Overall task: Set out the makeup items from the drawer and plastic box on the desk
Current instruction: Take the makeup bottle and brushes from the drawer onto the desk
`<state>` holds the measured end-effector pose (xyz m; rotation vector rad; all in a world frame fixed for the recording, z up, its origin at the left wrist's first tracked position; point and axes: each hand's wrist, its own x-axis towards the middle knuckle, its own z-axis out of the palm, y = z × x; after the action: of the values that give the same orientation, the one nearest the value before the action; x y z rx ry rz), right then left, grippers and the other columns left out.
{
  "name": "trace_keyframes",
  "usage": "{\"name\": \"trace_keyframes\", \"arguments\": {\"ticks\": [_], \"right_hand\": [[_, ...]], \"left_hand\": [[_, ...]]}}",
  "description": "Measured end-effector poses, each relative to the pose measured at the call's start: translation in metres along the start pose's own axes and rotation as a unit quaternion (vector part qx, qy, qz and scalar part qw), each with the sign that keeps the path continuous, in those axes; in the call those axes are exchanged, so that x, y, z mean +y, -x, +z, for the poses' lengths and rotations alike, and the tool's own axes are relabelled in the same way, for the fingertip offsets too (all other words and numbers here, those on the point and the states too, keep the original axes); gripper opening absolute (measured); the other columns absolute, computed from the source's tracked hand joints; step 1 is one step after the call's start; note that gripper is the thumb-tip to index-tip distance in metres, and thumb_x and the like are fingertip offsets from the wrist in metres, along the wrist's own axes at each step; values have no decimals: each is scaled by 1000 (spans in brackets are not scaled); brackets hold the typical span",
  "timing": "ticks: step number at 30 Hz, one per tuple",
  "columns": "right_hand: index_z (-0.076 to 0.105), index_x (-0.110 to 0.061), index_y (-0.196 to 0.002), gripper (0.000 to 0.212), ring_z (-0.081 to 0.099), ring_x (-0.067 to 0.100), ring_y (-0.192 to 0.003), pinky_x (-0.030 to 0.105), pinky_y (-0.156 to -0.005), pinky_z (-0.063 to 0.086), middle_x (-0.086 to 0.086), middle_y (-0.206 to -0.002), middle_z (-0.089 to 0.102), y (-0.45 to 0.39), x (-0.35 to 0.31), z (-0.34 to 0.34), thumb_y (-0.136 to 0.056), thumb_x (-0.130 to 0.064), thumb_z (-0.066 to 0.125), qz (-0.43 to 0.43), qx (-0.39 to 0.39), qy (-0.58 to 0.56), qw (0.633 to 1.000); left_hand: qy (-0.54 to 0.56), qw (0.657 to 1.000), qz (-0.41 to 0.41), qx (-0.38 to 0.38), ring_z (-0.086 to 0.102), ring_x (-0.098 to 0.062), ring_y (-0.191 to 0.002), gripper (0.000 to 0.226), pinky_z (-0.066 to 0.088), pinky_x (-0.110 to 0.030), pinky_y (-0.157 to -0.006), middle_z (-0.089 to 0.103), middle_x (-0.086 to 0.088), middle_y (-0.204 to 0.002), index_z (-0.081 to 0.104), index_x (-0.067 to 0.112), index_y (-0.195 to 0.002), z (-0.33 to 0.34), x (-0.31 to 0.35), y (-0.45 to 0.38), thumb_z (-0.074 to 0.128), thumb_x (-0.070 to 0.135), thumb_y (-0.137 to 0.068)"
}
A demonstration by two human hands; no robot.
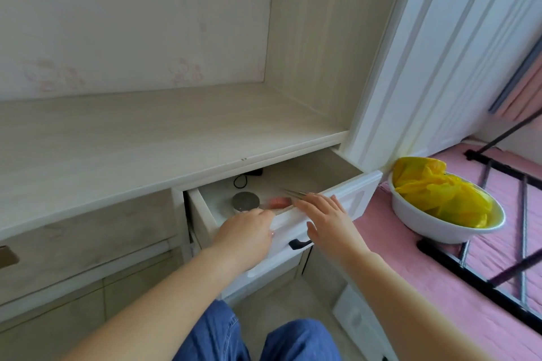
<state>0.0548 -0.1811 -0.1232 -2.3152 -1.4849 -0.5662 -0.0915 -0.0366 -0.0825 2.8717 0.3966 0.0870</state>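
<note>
Head view: white wooden drawer (331, 195) pulled open under the pale wood-grain desk top (146, 138). Left hand (246, 231) reaching over the drawer's front edge, fingers dipping inside and hidden below the rim; grasping or released, cannot tell. Just beyond those fingers, inside the drawer, a round jar with a grey metallic lid (245, 201), standing upright. Right hand (325, 218) released, fingers straight and spread, lying on the drawer's top front edge, thumb hanging down over the front panel. Just left of the right fingertips, between the two hands, a small pink item (280, 201) lying on the drawer floor, shape too blurred to name. Past the right fingertips, thin metallic sticks (294, 193) pointing toward the drawer's back. Further back in the drawer, a black cord (243, 179). Below the right thumb, a black drawer handle (299, 243). Well to the right of the right hand, a white bowl (422, 223) with crumpled yellow plastic (440, 193) in it, on a pink quilted surface (410, 267). Blue denim knees (296, 343) beneath both forearms.
</note>
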Motion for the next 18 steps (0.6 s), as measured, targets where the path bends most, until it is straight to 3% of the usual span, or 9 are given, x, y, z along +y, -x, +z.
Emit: {"name": "trace_keyframes", "arguments": {"ticks": [5,14,18], "right_hand": [[56,-22,-120,60,46,15,-117,53,-104,38,-1,-118,61,33,5,-5,-69,6,71,12,29,-10,999],[56,-21,-121,52,54,21,-114,54,-103,40,0,-118,60,64,4,-22,-76,3,70,17,20,-5,1000],[57,-20,-120,50,53,20,-115,53,-103,39,0,-118,60,77,3,-27,-77,1,69,21,21,2,1000]], "left_hand": [[16,999,26,-9,56,-23,-110,35,47,-39,-91,56,0,-125,50,20,-128,2,16,16,43,35,-97],[52,997,48,-6,58,-19,-98,29,48,-34,-84,60,5,-111,57,24,-115,8,32,34,48,41,-94],[42,997,64,-11,57,-20,-98,33,42,-29,-77,58,2,-112,55,21,-119,7,42,42,47,41,-94]]}}
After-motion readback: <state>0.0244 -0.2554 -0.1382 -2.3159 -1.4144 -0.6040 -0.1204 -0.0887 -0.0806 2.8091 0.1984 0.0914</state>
